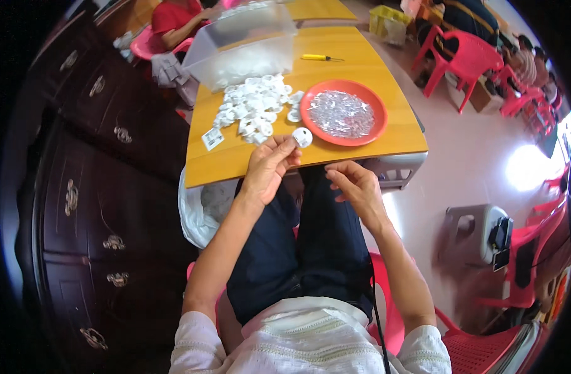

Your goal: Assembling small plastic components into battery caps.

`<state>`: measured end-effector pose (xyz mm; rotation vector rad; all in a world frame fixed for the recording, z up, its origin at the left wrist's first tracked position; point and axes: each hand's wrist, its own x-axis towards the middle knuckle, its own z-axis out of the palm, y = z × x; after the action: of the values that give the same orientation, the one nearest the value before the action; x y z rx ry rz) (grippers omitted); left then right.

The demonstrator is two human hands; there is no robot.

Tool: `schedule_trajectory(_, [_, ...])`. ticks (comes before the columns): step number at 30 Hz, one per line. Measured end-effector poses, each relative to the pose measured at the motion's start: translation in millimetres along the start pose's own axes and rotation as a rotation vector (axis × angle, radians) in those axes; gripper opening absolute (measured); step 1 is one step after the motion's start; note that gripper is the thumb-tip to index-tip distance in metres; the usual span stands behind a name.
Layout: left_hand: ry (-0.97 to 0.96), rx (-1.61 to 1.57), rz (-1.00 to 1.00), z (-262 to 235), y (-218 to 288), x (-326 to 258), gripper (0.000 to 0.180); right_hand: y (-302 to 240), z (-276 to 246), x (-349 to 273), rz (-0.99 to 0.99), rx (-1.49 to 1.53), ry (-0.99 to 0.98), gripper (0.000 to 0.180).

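My left hand (270, 167) pinches a small round white plastic piece (302, 137) between thumb and fingers, just over the table's near edge. To its right, my right hand (355, 185) is closed with thumb and forefinger together; whatever they hold, if anything, is too small to make out. Beyond the hands sits a red-orange plate (381, 128) filled with small clear slender pieces (341, 114). Left of the plate lies a loose heap of white round plastic pieces (254, 103). A small printed label card (212, 138) rests by the heap's near left side.
A clear plastic bin (239, 47) stands at the back of the yellow table (335, 68). Nearby lies a yellow-handled tool (321, 57). Dark drawers (111, 187) line the left. Another person (173, 25) sits beyond; a grey stool (475, 234) and pink chairs (466, 56) stand at right.
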<state>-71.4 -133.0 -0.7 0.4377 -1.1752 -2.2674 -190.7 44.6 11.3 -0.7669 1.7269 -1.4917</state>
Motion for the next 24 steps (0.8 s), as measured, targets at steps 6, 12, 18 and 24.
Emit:
schedule_trajectory(6, [-0.035,0.08,-0.177,65.3,-21.1,18.6,0.015,-25.5,-34.5,-0.7,0.141,0.682,0.089,0.035])
schedule_trajectory(12, [-0.107,0.242,-0.421,115.5,-24.9,33.2,0.014,-23.9,-75.8,3.5,0.096,0.69,0.215,0.031])
schedule_trajectory(18, [-0.163,0.597,-0.355,137.2,-19.3,51.2,0.015,-18.5,-93.2,10.2,-0.03,0.279,0.318,0.02])
schedule_trajectory(24, [-0.182,0.564,-0.364,139.5,-14.8,51.3,0.015,-14.6,-100.0,13.2,0.112,0.448,0.165,0.02])
